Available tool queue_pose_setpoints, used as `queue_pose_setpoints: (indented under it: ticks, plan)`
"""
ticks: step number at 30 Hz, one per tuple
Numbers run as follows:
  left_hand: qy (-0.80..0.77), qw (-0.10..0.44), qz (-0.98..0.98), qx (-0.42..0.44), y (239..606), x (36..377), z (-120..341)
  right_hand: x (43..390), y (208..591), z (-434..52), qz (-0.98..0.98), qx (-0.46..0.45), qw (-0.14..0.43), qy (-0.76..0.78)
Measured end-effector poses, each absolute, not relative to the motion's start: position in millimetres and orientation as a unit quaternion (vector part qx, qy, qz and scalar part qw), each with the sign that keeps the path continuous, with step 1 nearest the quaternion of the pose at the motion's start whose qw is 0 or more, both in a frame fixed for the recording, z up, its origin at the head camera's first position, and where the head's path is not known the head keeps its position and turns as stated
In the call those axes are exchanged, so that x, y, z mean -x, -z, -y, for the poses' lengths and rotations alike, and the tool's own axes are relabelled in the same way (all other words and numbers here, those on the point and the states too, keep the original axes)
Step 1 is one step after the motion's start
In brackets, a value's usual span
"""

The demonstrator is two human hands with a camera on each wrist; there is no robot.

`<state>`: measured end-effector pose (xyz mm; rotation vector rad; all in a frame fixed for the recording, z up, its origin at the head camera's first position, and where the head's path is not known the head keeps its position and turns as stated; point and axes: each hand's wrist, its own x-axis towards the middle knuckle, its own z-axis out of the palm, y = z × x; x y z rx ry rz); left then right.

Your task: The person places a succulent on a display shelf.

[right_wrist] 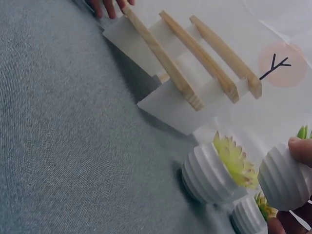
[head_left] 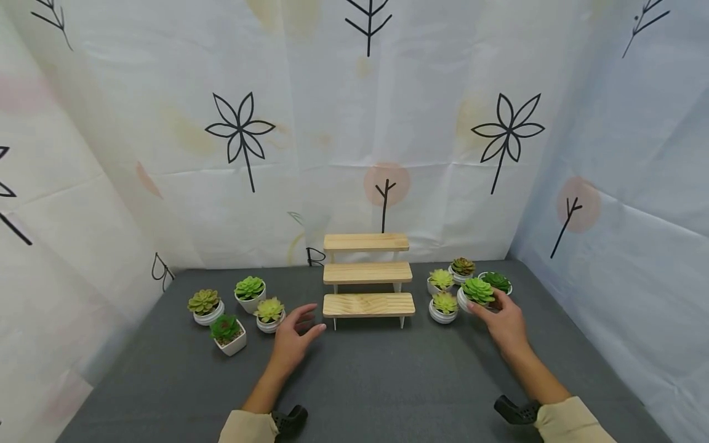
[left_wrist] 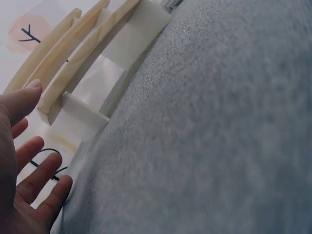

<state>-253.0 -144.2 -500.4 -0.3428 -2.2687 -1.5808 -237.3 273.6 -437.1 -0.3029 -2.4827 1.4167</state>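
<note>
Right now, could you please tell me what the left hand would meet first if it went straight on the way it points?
Probably the lowest step of the wooden stand: the left hand points toward its left end, though the exact gap and height are hard to judge.

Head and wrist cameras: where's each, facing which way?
Head: on the head, facing forward-down at the wooden stand and plants; left hand and right hand show.
Left wrist: on that wrist, facing the stand and cloth; left hand shows at left.
Right wrist: on that wrist, facing stand and some plants; right hand at right, left fingers at top.
Head and right wrist share the stand and both hands.
</note>
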Motion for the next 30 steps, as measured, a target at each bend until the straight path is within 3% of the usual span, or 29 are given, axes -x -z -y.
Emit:
queue_pose_setpoints:
  ticks: [24, 30]
  plan:
    - [0.599, 0.059, 0.798, 0.033, 481.3, 269.3, 128.0, 253.1, 422.3, -254.6, 0.839, 0.087, 0.134, -0.520]
    - [0.607, 0.054, 0.793, 0.028, 478.7, 269.2, 124.0, 263.9, 413.2, -251.0, 0.851, 0.072, 0.137, -0.501]
